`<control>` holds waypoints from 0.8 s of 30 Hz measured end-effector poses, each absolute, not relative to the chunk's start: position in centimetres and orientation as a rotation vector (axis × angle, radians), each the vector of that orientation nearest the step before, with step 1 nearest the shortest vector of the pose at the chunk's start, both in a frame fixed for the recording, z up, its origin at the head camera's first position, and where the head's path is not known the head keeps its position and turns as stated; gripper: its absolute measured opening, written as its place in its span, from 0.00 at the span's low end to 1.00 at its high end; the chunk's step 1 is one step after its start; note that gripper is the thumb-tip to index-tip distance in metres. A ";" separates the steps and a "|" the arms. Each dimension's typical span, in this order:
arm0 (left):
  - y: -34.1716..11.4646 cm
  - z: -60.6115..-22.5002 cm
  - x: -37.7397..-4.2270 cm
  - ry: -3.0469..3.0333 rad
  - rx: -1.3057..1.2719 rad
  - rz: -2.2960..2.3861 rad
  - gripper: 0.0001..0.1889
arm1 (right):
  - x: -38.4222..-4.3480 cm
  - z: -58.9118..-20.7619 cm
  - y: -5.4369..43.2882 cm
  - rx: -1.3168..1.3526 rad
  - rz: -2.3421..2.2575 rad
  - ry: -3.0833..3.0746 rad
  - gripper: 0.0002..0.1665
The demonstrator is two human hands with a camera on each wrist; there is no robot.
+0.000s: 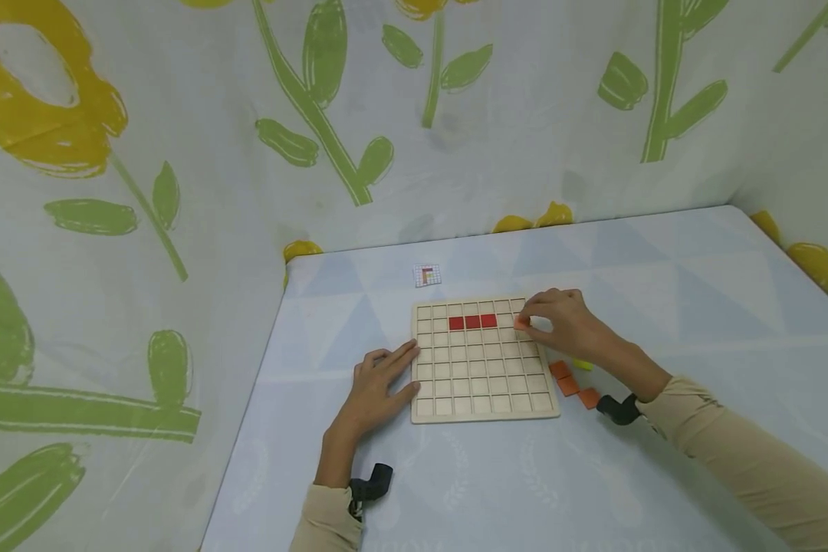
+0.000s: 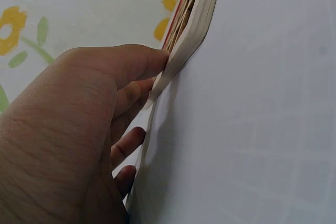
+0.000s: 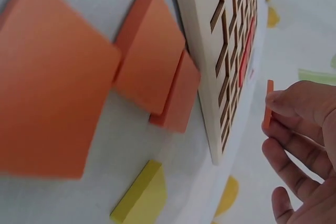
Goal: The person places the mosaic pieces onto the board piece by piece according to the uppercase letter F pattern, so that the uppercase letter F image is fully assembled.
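Observation:
A wooden grid board (image 1: 483,383) lies flat on the table, with several red square tiles (image 1: 472,322) set side by side in its second row. My right hand (image 1: 562,322) pinches an orange square tile (image 3: 269,103) between thumb and fingers, above the board's upper right part. At the board's left edge, my left hand (image 1: 379,387) touches the rim with its thumb and fingertips, fingers fairly straight; the left wrist view shows the thumb against the board's side.
Several loose orange tiles (image 1: 568,385) and a yellow tile (image 1: 583,364) lie just right of the board. Behind the board is a small printed pattern card (image 1: 427,275). A flowered cloth wall (image 1: 455,169) rises at the table's back and sides.

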State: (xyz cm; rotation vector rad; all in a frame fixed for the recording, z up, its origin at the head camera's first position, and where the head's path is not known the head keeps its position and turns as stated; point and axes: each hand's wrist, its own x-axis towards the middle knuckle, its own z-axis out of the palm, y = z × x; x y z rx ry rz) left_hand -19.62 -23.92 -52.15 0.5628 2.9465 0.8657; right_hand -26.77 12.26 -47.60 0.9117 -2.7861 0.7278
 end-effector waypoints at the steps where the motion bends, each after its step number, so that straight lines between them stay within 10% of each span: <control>1: -23.9 -52.1 -19.6 2.945 0.563 0.860 0.32 | -26.8 -47.6 12.1 0.917 0.730 -2.783 0.08; 24: -24.0 -52.1 -19.7 2.953 0.576 0.850 0.32 | -27.3 -47.4 7.6 1.088 0.801 -2.697 0.10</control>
